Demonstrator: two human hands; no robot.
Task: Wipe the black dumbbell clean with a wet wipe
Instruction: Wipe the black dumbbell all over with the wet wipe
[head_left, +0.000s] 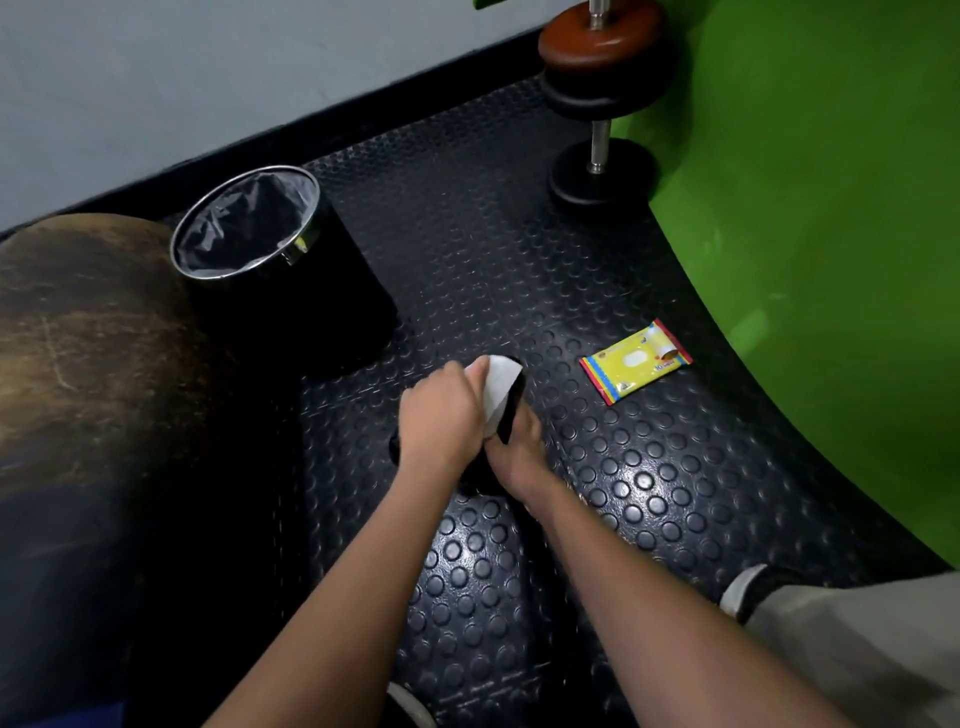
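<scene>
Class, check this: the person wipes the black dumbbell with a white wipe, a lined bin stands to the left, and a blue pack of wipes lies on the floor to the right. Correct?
Not quite. In the head view the pack of wipes is yellow, not blue. The rest holds: the white wipe is on the black dumbbell, and the lined bin stands to the left.

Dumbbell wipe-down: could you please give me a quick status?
Left hand presses wet wipe on black dumbbell. Right hand steadies dumbbell. Nothing obstructing.
</scene>
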